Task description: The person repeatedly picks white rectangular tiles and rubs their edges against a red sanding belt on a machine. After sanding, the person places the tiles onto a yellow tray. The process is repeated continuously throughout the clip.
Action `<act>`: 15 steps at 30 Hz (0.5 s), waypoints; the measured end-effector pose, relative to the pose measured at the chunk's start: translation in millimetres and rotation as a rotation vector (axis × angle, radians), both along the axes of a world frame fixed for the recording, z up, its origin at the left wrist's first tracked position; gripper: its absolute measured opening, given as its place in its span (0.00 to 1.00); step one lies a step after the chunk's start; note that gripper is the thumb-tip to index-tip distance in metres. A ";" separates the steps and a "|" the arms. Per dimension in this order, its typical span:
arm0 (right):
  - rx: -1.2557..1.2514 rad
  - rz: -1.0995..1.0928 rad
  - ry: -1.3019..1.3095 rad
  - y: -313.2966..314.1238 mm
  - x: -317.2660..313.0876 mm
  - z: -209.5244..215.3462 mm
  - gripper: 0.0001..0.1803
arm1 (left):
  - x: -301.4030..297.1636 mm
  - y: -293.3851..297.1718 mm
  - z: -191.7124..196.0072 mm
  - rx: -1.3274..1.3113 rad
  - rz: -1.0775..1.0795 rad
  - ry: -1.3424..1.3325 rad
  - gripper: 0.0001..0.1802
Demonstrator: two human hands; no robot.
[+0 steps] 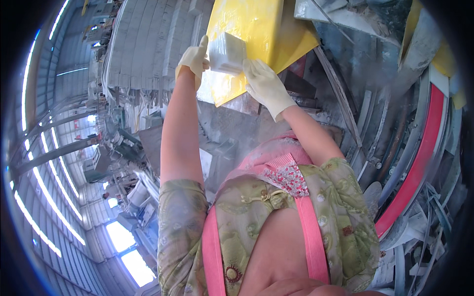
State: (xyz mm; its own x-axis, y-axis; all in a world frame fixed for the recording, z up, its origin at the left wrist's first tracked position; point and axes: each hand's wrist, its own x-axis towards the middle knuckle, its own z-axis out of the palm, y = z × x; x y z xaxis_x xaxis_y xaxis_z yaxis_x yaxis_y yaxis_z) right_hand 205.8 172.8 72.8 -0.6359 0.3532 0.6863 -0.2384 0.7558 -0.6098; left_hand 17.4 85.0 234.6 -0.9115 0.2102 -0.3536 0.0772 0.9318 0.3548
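A pale grey-white rectangular block [227, 53] with a glossy face and fine lines along its side lies on a shiny yellow sheet [252, 24]. My left hand [193, 60], in a cream rubber glove, is at the block's left side. Its thumb points up and the other fingers curl in against the edge. At the lower right corner, my right hand [265, 85] in a matching glove presses its fingers together against the block. The fingertips' undersides are hidden. The block sits between both hands.
Long grey-white slabs [148, 44] are stacked to the left. A wooden strip [338, 91] leans right of the yellow sheet. Further right curves a red band [414, 163] beside metal rails and scattered offcuts. Dark pieces [298, 89] lie under the sheet's edge.
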 end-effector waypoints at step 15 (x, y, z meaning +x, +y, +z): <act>-0.101 0.023 0.005 0.7 -1.8 -6.5 0.29 | 5.7 43.4 -25.8 -0.475 -0.098 -0.084 0.46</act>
